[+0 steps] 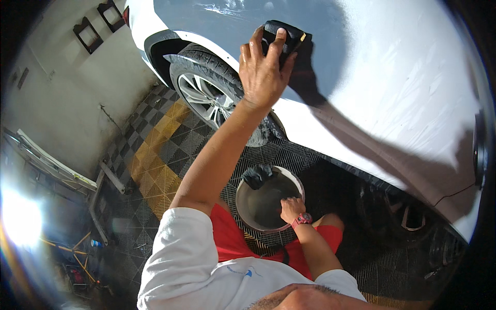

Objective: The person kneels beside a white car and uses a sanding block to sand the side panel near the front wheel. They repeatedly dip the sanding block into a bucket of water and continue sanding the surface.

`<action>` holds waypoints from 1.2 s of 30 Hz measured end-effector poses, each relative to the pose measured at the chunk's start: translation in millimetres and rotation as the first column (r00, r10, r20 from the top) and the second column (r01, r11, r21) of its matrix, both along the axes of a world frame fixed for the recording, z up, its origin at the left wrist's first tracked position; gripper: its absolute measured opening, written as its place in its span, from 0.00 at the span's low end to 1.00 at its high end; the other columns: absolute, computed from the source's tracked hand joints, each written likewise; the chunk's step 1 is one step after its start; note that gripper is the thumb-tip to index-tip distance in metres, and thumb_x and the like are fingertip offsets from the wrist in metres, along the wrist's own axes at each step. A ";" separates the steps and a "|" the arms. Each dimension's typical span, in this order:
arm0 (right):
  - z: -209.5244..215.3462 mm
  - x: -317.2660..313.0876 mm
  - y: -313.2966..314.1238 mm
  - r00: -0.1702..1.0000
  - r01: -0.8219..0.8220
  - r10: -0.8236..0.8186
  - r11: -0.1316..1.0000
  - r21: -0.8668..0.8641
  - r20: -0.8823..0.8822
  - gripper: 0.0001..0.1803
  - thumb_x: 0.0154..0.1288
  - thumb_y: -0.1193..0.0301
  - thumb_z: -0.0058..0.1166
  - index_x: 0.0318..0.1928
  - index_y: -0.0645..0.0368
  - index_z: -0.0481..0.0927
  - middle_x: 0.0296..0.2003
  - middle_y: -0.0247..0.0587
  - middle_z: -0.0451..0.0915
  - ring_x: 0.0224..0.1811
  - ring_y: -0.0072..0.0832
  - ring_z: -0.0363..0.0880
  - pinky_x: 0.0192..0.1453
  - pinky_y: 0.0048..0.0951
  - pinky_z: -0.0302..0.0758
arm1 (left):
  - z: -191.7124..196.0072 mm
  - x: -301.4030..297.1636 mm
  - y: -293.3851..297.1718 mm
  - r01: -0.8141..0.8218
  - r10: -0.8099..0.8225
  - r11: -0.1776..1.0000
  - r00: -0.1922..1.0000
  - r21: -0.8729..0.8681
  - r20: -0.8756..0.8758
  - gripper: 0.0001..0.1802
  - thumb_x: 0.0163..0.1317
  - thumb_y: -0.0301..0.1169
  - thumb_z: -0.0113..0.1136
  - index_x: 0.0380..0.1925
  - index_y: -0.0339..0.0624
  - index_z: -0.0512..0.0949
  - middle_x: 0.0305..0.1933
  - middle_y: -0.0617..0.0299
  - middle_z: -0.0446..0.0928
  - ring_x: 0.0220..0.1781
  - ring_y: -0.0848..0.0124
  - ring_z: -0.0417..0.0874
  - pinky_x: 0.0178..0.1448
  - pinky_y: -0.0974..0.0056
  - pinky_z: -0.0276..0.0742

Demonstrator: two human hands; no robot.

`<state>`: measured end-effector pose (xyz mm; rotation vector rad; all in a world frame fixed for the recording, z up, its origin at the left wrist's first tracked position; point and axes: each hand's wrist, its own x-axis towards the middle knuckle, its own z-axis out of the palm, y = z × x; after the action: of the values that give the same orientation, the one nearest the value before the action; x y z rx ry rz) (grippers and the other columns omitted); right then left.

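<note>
My left hand point(266, 70) reaches up and presses a black hand-sized block point(279, 32) against the car's side panel. Its fingers spread over the block's back, and a small yellow patch shows at one corner. Under it, a dull grey area point(217, 20) covers part of the white car body point(408, 67). Lower down, my right hand point(293, 209), with a red watch at the wrist, is closed just inside the right rim of a round bucket point(240, 209). What its fingers hold, if anything, is hidden. A dark crumpled cloth point(257, 176) hangs over the bucket's far rim.
Left of my raised arm is the car's wheel point(204, 95). Loose dark wheels point(405, 214) lie in shadow beneath the car at right. The floor has black and yellow grid tiles point(155, 170). A bright lamp point(20, 217) shines at far left, near a yellow stand point(77, 248).
</note>
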<state>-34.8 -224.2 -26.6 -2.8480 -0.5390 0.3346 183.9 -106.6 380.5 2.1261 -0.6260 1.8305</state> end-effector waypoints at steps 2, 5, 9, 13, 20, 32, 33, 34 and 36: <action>-0.7 -2.8 5.0 1.000 -0.009 0.009 1.000 0.004 -0.001 0.12 0.68 0.67 0.59 0.45 0.56 0.90 0.47 0.47 0.91 0.55 0.44 0.88 0.62 0.45 0.81 | 15.0 4.9 19.9 -0.036 0.039 0.998 0.997 0.051 -0.069 0.30 0.70 0.49 0.70 0.69 0.56 0.74 0.64 0.43 0.75 0.66 0.37 0.77 0.54 0.40 0.84; -4.8 -1.7 2.6 1.000 0.007 -0.007 1.000 0.004 0.029 0.11 0.67 0.67 0.59 0.45 0.55 0.90 0.47 0.46 0.91 0.54 0.45 0.88 0.62 0.45 0.81 | 87.0 28.1 48.9 -0.119 0.100 0.972 0.990 -0.205 -0.099 0.30 0.70 0.50 0.69 0.67 0.53 0.74 0.59 0.45 0.76 0.62 0.36 0.78 0.59 0.36 0.81; -7.4 -0.4 2.2 1.000 -0.014 0.014 1.000 0.001 0.018 0.12 0.68 0.66 0.59 0.46 0.55 0.90 0.48 0.46 0.91 0.56 0.45 0.88 0.62 0.45 0.81 | 47.7 10.1 -4.5 -0.032 -0.027 0.933 0.987 -0.359 -0.159 0.32 0.73 0.49 0.65 0.70 0.49 0.71 0.65 0.34 0.71 0.69 0.32 0.72 0.63 0.33 0.78; -10.0 -1.4 8.6 0.999 -0.015 0.013 0.998 0.053 0.048 0.12 0.66 0.67 0.58 0.44 0.55 0.89 0.46 0.48 0.91 0.54 0.47 0.88 0.61 0.49 0.80 | -80.3 -34.1 -44.9 0.150 -0.131 0.986 0.966 0.073 -0.223 0.41 0.67 0.45 0.74 0.77 0.55 0.68 0.73 0.36 0.67 0.65 0.33 0.74 0.66 0.32 0.78; -6.5 0.2 4.6 0.999 -0.005 0.004 0.999 0.034 0.033 0.12 0.67 0.66 0.59 0.46 0.55 0.90 0.49 0.48 0.90 0.56 0.45 0.87 0.62 0.47 0.81 | 80.3 20.3 13.8 -0.085 0.080 0.949 0.996 -0.304 -0.030 0.30 0.73 0.47 0.66 0.68 0.48 0.74 0.59 0.40 0.75 0.62 0.39 0.77 0.61 0.37 0.78; -10.7 1.5 -0.5 0.999 0.012 -0.013 1.000 0.023 0.052 0.11 0.65 0.68 0.58 0.43 0.55 0.90 0.46 0.49 0.90 0.53 0.47 0.88 0.59 0.49 0.82 | 154.9 24.8 49.6 -0.244 0.114 0.924 0.911 -0.295 -0.396 0.36 0.79 0.52 0.55 0.75 0.38 0.67 0.64 0.32 0.77 0.68 0.39 0.78 0.71 0.40 0.75; -7.3 -0.7 2.0 1.000 0.004 -0.004 1.000 -0.005 0.026 0.12 0.66 0.68 0.57 0.44 0.55 0.90 0.47 0.49 0.90 0.54 0.47 0.88 0.60 0.49 0.82 | 150.8 27.8 49.6 -0.240 0.120 0.913 0.931 -0.330 -0.344 0.35 0.78 0.50 0.56 0.74 0.38 0.67 0.64 0.32 0.77 0.67 0.39 0.79 0.70 0.40 0.76; -6.5 -6.1 8.7 0.999 -0.035 0.035 0.999 0.006 0.023 0.12 0.66 0.68 0.58 0.45 0.55 0.90 0.47 0.49 0.90 0.54 0.47 0.88 0.60 0.49 0.82 | 140.3 35.0 46.3 -0.252 0.146 0.900 0.943 -0.356 -0.297 0.34 0.77 0.48 0.58 0.73 0.37 0.68 0.63 0.33 0.77 0.67 0.39 0.79 0.69 0.40 0.77; -7.1 -1.9 6.9 0.998 -0.062 0.062 0.998 0.014 0.034 0.12 0.66 0.68 0.58 0.45 0.56 0.90 0.47 0.50 0.90 0.55 0.47 0.88 0.60 0.49 0.82 | 105.8 18.8 0.8 -0.229 0.176 0.945 0.958 -0.233 -0.228 0.32 0.75 0.41 0.61 0.72 0.37 0.69 0.64 0.34 0.76 0.66 0.39 0.79 0.68 0.39 0.78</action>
<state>-36.7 -217.3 -33.7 -2.8318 -0.6350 0.2933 202.6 -105.8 486.2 2.2253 -0.1144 1.6523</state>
